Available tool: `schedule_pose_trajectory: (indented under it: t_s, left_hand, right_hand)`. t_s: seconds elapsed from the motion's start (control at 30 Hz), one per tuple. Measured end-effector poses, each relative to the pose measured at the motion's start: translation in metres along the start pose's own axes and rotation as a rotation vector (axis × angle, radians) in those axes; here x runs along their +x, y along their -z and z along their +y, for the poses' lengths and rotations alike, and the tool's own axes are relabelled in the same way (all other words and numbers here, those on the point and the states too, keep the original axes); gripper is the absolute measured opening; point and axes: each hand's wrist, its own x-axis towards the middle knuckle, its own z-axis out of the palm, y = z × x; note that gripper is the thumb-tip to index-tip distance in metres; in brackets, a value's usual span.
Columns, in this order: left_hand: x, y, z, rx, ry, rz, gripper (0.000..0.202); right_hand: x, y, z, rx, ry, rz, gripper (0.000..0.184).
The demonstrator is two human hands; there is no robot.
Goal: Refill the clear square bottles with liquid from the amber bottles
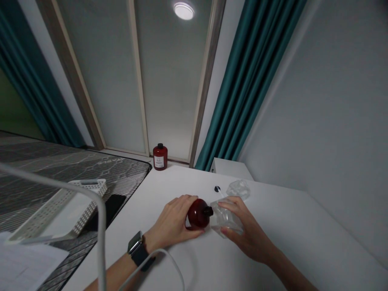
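"In the head view, what do your hands have?"

"My left hand has its fingers wrapped firmly around a dark red bottle. It lies on its side, long axis running sideways, with its black neck pointing right. My right hand has its fingers closed over a clear container, just against that neck."

"Which hand is nearer the neck?"

"My right. Past the dark red bottle on the white table sit a small black lid and crumpled clear plastic. Farther off, a tall red bottle stands."

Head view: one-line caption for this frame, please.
Left hand grips a dark red bottle, its black cap at a clear container held by the right hand.
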Motion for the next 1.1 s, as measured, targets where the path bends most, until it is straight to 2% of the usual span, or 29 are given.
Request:
schedule_pose_trajectory:
  t_s: [0.23,0.63,0.93,1.1]
  left_hand:
    - [-0.002,-0.003,-0.003,-0.035,0.006,0.017,0.07]
    - [0.0,-0.002,0.0,-0.024,0.014,0.011,0.074]
    - [0.0,-0.006,0.0,-0.022,0.033,0.037,0.075]
    - [-0.001,-0.009,0.002,-0.053,0.044,0.052,0.078]
  right_hand:
    - [-0.002,0.003,0.002,-0.049,-0.038,-0.017,0.047]
    - [0.007,0.016,-0.013,-0.049,0.017,-0.105,0.046]
    - [0.011,0.02,-0.018,-0.066,-0.02,-0.118,0.046]
    - [0.014,0.025,-0.021,-0.064,-0.051,-0.186,0.048]
